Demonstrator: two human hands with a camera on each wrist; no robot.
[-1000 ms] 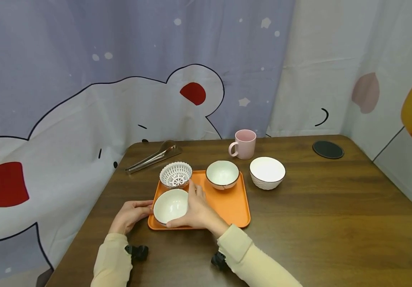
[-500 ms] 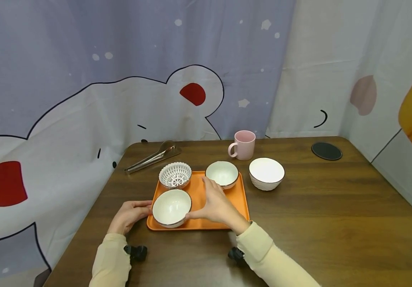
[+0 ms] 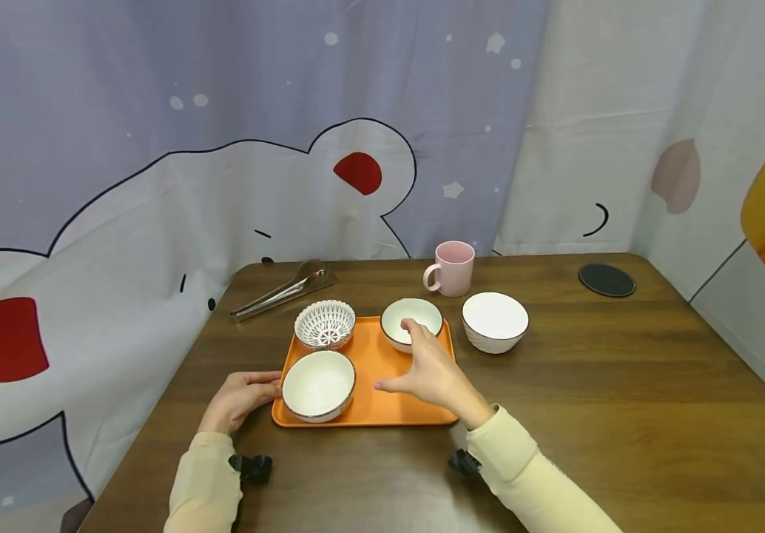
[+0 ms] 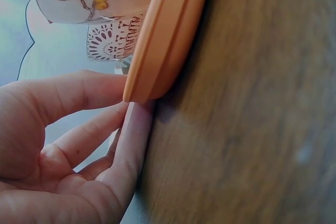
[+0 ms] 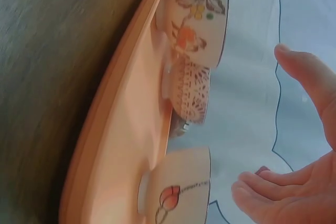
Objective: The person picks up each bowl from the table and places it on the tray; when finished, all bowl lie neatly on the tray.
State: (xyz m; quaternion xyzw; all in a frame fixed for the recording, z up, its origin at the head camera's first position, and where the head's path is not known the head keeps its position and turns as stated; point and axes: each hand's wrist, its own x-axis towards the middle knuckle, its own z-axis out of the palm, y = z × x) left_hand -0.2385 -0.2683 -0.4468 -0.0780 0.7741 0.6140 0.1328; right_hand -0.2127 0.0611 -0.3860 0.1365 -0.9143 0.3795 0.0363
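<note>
An orange tray (image 3: pixel 382 403) lies on the table with 3 bowls on it. My left hand (image 3: pixel 232 401) pinches the tray's left edge; in the left wrist view the thumb is at the rim and a finger (image 4: pixel 134 132) lies beneath it. A white bowl (image 3: pixel 318 386) with a dark rim and painted flowers sits at the tray's front left. Behind it is a patterned bowl (image 3: pixel 325 324). My right hand (image 3: pixel 434 376) hangs over the tray's right side, thumb and fingers spread, holding nothing. Its fingertips overlap a pale bowl (image 3: pixel 396 318) at the back right in the head view.
To the right of the tray stands a white textured bowl (image 3: pixel 496 326). A pink mug (image 3: pixel 457 270) is behind it. Metal tongs (image 3: pixel 279 296) lie at the back left, and a black disc (image 3: pixel 607 280) lies at the back right. A printed curtain hangs behind the table.
My right hand has let go of the front-left flowered bowl and moved right, away from it. That bowl stays on the tray. My left hand keeps its place at the tray edge.
</note>
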